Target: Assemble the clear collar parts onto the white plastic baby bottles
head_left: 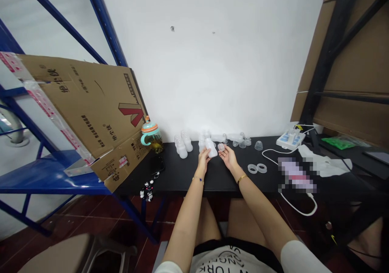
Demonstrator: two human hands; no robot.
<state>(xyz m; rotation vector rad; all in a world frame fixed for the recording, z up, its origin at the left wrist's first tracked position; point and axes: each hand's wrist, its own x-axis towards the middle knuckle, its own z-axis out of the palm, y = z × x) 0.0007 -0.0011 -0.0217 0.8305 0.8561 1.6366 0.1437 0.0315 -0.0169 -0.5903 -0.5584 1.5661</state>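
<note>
My left hand (203,161) is closed around a white baby bottle (210,148), which is tilted above the black table. In my right hand (227,157) a small clear cap (221,147) is pinched between the fingers, just right of the bottle and apart from it. Several white bottles with clear tops (182,148) stand to the left near the wall. More white bottles are partly hidden behind the held one. Clear dome caps (258,145) and smaller clear parts (242,144) lie to the right. Two translucent rings (252,168) rest nearer the front edge.
On the left are a large cardboard box (100,106), a teal-lidded jug (152,137), a dark phone (157,164) and a beaded charm (148,190). A power strip (291,138), its white cable, a white bag (325,163) and a blurred-out item (296,175) occupy the right.
</note>
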